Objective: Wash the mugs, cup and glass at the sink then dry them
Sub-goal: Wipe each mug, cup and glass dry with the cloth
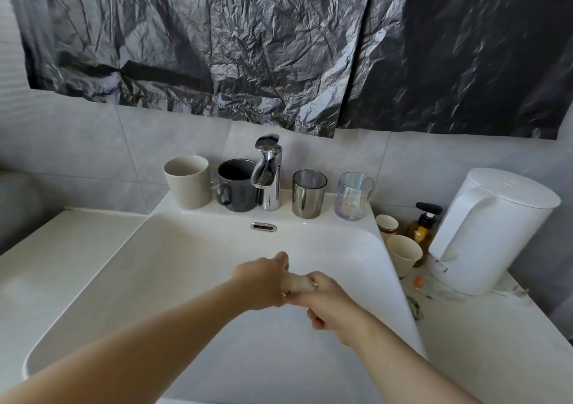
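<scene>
On the sink's back ledge stand a beige mug [188, 182], a dark grey mug [237, 185], a metallic cup [308, 193] and a clear glass [353, 196], either side of the chrome faucet [268, 176]. Over the white sink basin [155, 267], my left hand [262, 279] and my right hand [325, 299] both grip a small beige cloth or sponge [296, 283] bunched between them. Most of it is hidden by my fingers. No water runs from the faucet.
A white electric kettle [493, 233] stands on the counter at right, with a brown pump bottle [423, 227] and two small beige cups [403, 253] beside it. Small clutter lies near the kettle's base. Black plastic sheeting hangs on the wall above.
</scene>
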Tool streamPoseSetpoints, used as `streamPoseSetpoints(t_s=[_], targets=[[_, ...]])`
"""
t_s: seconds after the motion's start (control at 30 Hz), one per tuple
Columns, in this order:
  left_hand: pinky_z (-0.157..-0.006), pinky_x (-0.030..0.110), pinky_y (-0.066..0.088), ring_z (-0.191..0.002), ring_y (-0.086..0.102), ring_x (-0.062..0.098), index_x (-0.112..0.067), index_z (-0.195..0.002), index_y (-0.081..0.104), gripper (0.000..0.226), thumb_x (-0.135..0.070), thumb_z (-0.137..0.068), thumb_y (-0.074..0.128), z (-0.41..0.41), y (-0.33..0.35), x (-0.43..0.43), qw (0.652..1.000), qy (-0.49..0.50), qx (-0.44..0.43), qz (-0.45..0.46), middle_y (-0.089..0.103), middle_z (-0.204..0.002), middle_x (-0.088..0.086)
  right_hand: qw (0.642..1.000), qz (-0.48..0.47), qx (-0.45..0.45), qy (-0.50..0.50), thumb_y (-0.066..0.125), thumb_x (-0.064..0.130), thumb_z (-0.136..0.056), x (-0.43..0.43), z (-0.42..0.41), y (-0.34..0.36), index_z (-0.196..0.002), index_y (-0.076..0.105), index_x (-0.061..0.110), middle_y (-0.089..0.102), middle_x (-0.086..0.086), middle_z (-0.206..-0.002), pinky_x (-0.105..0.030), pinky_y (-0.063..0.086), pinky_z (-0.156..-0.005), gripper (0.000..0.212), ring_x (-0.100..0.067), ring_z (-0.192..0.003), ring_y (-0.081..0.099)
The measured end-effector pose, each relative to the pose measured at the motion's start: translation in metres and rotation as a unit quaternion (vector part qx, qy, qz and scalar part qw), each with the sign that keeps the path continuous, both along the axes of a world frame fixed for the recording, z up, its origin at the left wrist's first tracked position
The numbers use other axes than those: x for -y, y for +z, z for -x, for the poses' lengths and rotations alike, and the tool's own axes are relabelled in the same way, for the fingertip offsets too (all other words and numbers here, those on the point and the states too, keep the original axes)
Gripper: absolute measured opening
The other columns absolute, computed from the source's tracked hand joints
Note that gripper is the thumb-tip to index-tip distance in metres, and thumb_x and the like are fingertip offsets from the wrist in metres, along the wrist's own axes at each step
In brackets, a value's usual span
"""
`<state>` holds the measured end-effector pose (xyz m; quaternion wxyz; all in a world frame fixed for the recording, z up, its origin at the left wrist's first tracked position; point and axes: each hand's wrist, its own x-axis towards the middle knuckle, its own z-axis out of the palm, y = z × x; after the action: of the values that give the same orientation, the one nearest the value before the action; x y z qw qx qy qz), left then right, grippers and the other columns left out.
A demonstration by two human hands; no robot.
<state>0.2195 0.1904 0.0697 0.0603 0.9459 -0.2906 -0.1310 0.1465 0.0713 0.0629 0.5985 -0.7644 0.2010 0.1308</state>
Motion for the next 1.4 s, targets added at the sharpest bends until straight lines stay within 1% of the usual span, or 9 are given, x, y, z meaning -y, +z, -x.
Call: streamPoseSetpoints(t_s=[0.1,0.2,0.47,0.63,0.93,1.03,1.17,1.27,1.4], targets=[[-0.060,0.024,0.048,-0.072,0.058,0.016,-0.017,-0.116,0.035,0.048,-0.019,-0.083,0.070,-0.002,0.000,-0.016,0.930,0.108,-0.282,0.208,0.058,-0.091,0.008,0.999,-0.007,0.037,-0.007,0.063,0.016,-0.085,0.002,0.002,-0.001,-0.106,0.055,0.020,0.060,0.002,-0.086,-0.023,0.049,-0.058,0.022,-0.011,-0.066,0.056],[-0.067,0.028,0.053,-0.070,0.062,0.017,-0.016,-0.114,0.042,0.036,-0.020,-0.088,0.067,-0.003,0.005,-0.032,0.815,0.170,-0.409,0.373,0.061,-0.088,0.009,0.995,-0.063,0.063,-0.049,0.060,0.016,-0.089,0.003,0.002,0.004,-0.104,0.058,0.027,0.063,0.002,-0.088,-0.026,0.051,-0.063,0.018,-0.013,-0.069,0.060],[-0.065,0.030,0.049,-0.071,0.057,0.021,-0.008,-0.093,0.052,0.018,-0.025,-0.100,0.047,0.000,0.011,-0.033,0.712,0.270,-0.364,0.537,0.058,-0.082,0.009,0.983,0.036,0.181,-0.011,0.065,-0.004,-0.076,-0.003,0.007,0.014,-0.094,0.052,0.029,0.059,0.009,-0.100,-0.011,0.044,-0.064,0.040,-0.011,-0.087,0.056],[-0.049,0.023,0.042,-0.060,0.048,0.017,-0.015,-0.084,0.051,0.019,-0.025,-0.100,0.047,0.005,0.023,-0.028,0.733,0.223,-0.341,0.545,0.053,-0.073,0.005,0.977,-0.158,0.143,-0.014,0.070,0.028,-0.078,-0.005,0.004,0.028,-0.114,0.052,0.033,0.059,0.010,-0.109,-0.023,0.040,-0.080,0.040,-0.007,-0.095,0.056],[-0.056,0.023,0.044,-0.064,0.048,0.015,-0.012,-0.115,0.049,0.050,-0.032,-0.078,0.075,0.008,0.033,-0.038,0.781,0.088,-0.376,0.491,0.052,-0.083,0.006,0.982,-0.065,0.168,-0.062,0.067,0.007,-0.079,-0.005,-0.003,0.033,-0.095,0.057,0.022,0.064,-0.005,-0.090,-0.032,0.046,-0.068,0.024,-0.019,-0.074,0.060],[-0.065,0.023,0.050,-0.067,0.057,0.010,-0.019,-0.101,0.057,0.021,-0.022,-0.085,0.071,0.010,0.033,-0.037,0.833,0.089,-0.305,0.454,0.057,-0.084,0.001,0.978,-0.079,0.170,-0.097,0.064,0.003,-0.078,0.000,-0.001,0.034,-0.098,0.053,0.021,0.058,-0.007,-0.088,-0.025,0.038,-0.052,0.028,-0.018,-0.063,0.051],[-0.080,0.030,0.052,-0.073,0.063,0.011,-0.015,-0.082,0.057,0.010,-0.014,-0.088,0.066,0.000,0.035,-0.037,0.771,0.153,-0.307,0.537,0.063,-0.078,-0.001,0.979,-0.115,0.163,-0.046,0.074,0.012,-0.068,0.001,0.003,0.041,-0.109,0.055,0.023,0.064,-0.007,-0.098,-0.022,0.042,-0.055,0.047,-0.018,-0.069,0.060],[-0.075,0.032,0.057,-0.066,0.068,0.017,-0.006,-0.086,0.053,0.008,-0.003,-0.090,0.059,0.001,0.040,-0.037,0.707,0.160,-0.357,0.589,0.066,-0.074,0.005,0.973,-0.168,0.157,-0.023,0.063,0.019,-0.086,0.003,0.002,0.044,-0.113,0.060,0.017,0.069,-0.005,-0.100,-0.020,0.047,-0.061,0.027,-0.016,-0.078,0.064],[-0.060,0.026,0.048,-0.049,0.056,0.011,-0.011,-0.082,0.052,0.017,0.003,-0.090,0.057,0.006,0.049,-0.041,0.742,0.128,-0.342,0.562,0.054,-0.067,0.004,0.979,-0.119,0.168,-0.011,0.062,0.014,-0.088,0.007,0.005,0.044,-0.083,0.061,0.017,0.061,0.000,-0.083,-0.025,0.042,-0.076,0.006,-0.012,-0.076,0.056]])
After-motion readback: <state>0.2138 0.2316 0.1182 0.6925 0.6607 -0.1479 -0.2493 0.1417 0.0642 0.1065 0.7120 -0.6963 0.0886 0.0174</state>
